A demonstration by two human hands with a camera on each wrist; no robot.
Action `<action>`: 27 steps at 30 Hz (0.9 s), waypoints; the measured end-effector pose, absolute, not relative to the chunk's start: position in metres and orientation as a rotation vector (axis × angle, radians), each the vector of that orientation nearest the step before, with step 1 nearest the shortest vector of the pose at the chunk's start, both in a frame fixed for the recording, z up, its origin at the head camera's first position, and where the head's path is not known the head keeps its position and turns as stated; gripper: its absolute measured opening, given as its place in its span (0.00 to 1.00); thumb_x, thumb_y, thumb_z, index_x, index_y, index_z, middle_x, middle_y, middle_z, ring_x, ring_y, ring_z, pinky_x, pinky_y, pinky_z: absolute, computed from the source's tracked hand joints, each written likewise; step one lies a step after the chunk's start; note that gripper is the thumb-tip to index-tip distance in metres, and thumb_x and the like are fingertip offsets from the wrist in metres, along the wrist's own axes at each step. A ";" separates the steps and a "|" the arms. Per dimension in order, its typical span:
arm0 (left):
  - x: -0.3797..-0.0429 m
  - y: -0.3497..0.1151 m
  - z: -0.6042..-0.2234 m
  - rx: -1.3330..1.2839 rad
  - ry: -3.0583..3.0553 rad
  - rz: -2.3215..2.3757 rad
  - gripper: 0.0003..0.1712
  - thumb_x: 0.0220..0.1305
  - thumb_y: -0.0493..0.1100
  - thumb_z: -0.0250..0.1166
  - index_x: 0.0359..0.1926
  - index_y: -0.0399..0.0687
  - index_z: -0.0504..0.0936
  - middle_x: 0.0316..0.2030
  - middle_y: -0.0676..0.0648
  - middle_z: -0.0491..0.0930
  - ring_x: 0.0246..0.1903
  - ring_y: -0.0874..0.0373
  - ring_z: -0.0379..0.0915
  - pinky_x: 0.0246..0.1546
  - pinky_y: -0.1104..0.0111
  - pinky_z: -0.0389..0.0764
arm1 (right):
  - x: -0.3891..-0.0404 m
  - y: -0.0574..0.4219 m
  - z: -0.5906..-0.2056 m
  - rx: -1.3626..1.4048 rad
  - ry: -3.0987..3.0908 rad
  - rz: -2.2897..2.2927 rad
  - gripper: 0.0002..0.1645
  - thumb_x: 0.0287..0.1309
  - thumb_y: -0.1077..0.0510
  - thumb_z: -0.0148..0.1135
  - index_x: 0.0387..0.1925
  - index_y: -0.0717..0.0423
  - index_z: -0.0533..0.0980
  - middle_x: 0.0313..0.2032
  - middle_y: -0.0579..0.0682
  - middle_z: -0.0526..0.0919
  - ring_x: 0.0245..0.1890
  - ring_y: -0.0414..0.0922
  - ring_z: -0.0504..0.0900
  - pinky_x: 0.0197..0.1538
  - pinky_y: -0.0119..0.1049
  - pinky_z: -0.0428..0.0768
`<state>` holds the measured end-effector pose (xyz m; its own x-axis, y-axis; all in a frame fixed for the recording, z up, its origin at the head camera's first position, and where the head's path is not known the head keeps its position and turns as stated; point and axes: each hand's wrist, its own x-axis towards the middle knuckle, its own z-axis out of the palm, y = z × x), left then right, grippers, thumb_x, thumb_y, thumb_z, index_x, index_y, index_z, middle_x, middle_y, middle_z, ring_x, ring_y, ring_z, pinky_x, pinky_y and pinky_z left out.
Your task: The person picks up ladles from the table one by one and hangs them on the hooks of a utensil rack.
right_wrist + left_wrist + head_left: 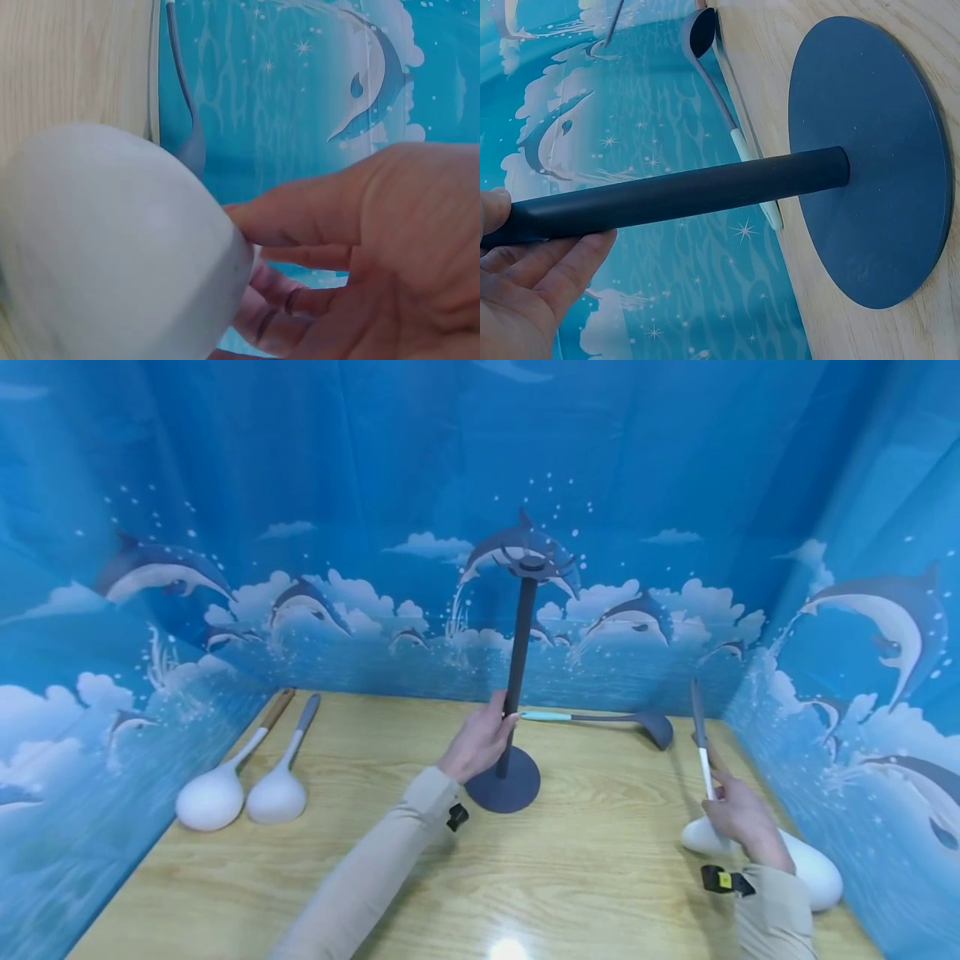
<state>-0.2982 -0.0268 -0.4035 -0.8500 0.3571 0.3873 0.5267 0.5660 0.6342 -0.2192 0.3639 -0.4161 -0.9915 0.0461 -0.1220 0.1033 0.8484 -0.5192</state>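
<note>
1. Curtains (420, 460) printed with dolphins, clouds and sea hang round the back and both sides of the space before me.
2. Within them sits a pale wooden table (600, 860), with a bright glint at its near edge.
3. Roughly mid-table stands a dark stand (520, 643): a round base, a tall pole, and small prongs around the top.
4. Over on the right lies a brown-handled white utensil (813, 870), its big rounded bowl partly behind the person's arm.
5. Just beside it is a grey-handled white utensil (706, 768), its handle pointing to the back curtain and its bowl toward the person.
6. Two more white utensils rest side by side at the left, a brown-handled ladle (213, 795) and a grey-handled ladle (277, 795), bowls nearest the person.
7. Behind the stand, along the back edge, lies a dark ladle (611, 718) with a mint handle end.
8. The left hand (480, 739) grips the pole, thumb on one side and fingers on the other.
9. The right hand (742, 814) pinches the grey-handled white utensil near its bowl; the fingertips are partly hidden.
10. Smallest are the black wrist devices (457, 817), one per wrist.
</note>
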 end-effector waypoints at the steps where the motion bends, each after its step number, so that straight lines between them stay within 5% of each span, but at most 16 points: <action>1: -0.298 -0.026 -0.404 -0.741 -2.589 -1.156 0.15 0.78 0.45 0.47 0.59 0.46 0.64 0.29 0.49 0.73 0.24 0.58 0.72 0.23 0.67 0.75 | -0.219 0.362 -0.416 0.111 2.933 -0.832 0.40 0.61 0.64 0.52 0.70 0.77 0.51 0.49 0.76 0.76 0.44 0.65 0.79 0.41 0.52 0.79; 12: -0.296 -0.019 -0.404 -0.788 -2.569 -1.208 0.15 0.78 0.48 0.46 0.57 0.45 0.66 0.29 0.50 0.73 0.24 0.59 0.70 0.22 0.67 0.74 | -0.220 0.346 -0.417 0.096 3.052 -0.950 0.32 0.67 0.62 0.48 0.68 0.74 0.59 0.52 0.74 0.76 0.48 0.66 0.79 0.41 0.49 0.79; 17: -0.295 -0.019 -0.404 -0.792 -2.576 -1.245 0.13 0.78 0.48 0.47 0.55 0.47 0.67 0.29 0.49 0.73 0.23 0.58 0.69 0.21 0.67 0.73 | -0.224 0.336 -0.420 0.035 3.194 -1.011 0.24 0.68 0.62 0.52 0.60 0.76 0.68 0.46 0.71 0.81 0.44 0.64 0.82 0.42 0.53 0.80; 27: -0.297 -0.020 -0.404 -0.839 -2.559 -1.245 0.13 0.78 0.47 0.47 0.55 0.46 0.68 0.32 0.50 0.75 0.26 0.61 0.73 0.25 0.68 0.76 | -0.228 0.302 -0.422 0.028 3.249 -1.230 0.15 0.68 0.61 0.56 0.50 0.69 0.76 0.40 0.64 0.86 0.38 0.55 0.87 0.42 0.44 0.83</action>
<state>-0.2966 -0.0195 -0.4044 -0.8262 0.4112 0.3852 0.5569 0.4919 0.6693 -0.2283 0.3017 -0.4216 -0.9452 0.1300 0.2994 -0.1009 0.7559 -0.6468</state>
